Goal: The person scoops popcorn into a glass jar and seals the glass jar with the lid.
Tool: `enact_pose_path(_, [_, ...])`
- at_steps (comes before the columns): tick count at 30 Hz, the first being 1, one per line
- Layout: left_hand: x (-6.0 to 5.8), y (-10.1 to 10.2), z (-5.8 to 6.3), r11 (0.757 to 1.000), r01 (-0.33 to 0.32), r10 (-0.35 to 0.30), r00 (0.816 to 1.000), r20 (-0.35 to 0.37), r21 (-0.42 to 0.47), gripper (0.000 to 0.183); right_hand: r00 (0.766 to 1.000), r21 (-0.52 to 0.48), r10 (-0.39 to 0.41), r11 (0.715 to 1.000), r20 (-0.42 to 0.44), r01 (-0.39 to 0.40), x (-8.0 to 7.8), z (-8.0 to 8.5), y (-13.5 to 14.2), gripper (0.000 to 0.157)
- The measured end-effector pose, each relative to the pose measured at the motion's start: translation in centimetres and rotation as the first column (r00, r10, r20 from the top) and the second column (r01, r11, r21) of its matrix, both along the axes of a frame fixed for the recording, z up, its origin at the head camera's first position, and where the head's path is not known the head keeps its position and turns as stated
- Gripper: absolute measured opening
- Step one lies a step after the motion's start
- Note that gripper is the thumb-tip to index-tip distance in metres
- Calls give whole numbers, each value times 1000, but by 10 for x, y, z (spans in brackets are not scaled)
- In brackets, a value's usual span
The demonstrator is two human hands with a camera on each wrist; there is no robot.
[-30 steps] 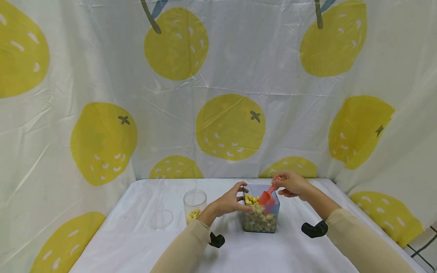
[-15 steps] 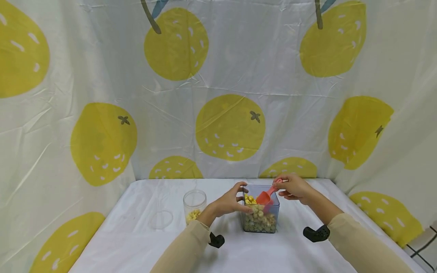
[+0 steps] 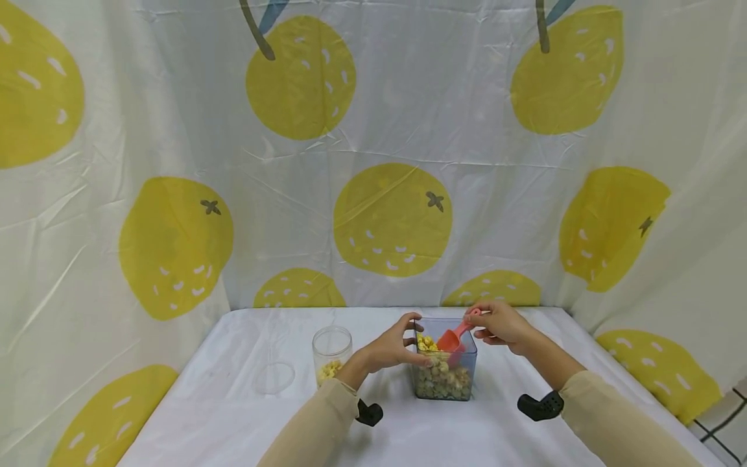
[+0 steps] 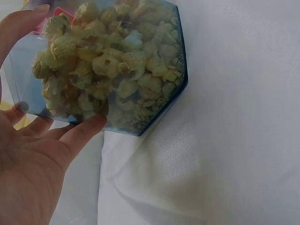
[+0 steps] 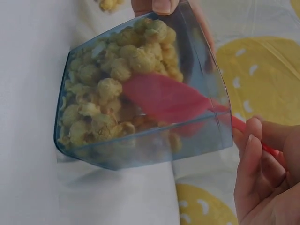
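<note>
A see-through bluish square container (image 3: pixel 473 364) stands upright on the table, partly filled with popcorn (image 4: pixel 108 65). My left hand (image 3: pixel 388 347) grips its left side, thumb across the front wall and fingers spread around the side. Between the thumb and fingers of my right hand (image 3: pixel 500 324) is the thin handle of a red scoop (image 3: pixel 450 340). In the right wrist view, the scoop's bowl (image 5: pixel 164 96) slants down inside the container, its tip in among the popcorn. The handle crosses the container's right rim.
Left of the container, behind my left forearm, stands a clear round jar (image 3: pixel 329 347) with some yellow popcorn (image 3: pixel 329 370) low in it. A clear round lid (image 3: pixel 274 378) lies flat farther left. A fruit-print cloth (image 3: pixel 393 220) hangs behind the white table (image 3: pixel 432 434).
The scoop's bowl has shifted a little to the left inside the container, and my right hand has tipped slightly with it. My left hand has kept its hold in the same place.
</note>
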State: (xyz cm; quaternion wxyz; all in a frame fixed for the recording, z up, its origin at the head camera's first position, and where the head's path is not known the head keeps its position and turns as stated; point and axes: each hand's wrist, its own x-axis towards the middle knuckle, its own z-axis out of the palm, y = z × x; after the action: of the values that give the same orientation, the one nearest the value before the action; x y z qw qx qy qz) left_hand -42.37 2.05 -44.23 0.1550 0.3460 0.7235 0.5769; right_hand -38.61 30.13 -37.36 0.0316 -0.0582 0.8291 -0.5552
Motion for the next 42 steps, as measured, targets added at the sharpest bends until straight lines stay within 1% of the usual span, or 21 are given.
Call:
enact_pose_path(4, [-1, -1, 0, 1000, 8, -8, 1000, 1, 4, 86, 1000, -6, 1, 1000, -5, -1, 3, 1, -3, 25])
enact_pose_path(9, [-2, -1, -1, 1000, 7, -7, 1000, -4, 6, 86, 1000, -43, 2, 999, -9, -2, 2, -3, -4, 24])
enact_pose_path(17, [-4, 1, -3, 1000, 17, -17, 1000, -4, 0, 87, 1000, -60, 12, 998, 14, -11, 0, -9, -2, 30])
enact_pose_path(24, [-3, 1, -3, 1000, 15, -15, 1000, -6, 0, 87, 1000, -59, 21, 998, 22, -20, 1, -7, 0, 30])
enact_pose_path(30, [-2, 1, -3, 999, -10, 9, 1000, -14, -40, 88, 999, -75, 8, 997, 32, -6, 1, -8, 1, 33])
enact_pose_path(35, [-2, 1, -2, 999, -25, 24, 999, -23, -47, 88, 999, -93, -3, 996, 34, 7, 3, -7, 0, 32])
enact_pose_path(42, [-1, -1, 1, 999, -17, 17, 1000, -15, -41, 89, 999, -102, -14, 995, 38, 18, 6, -4, -2, 32])
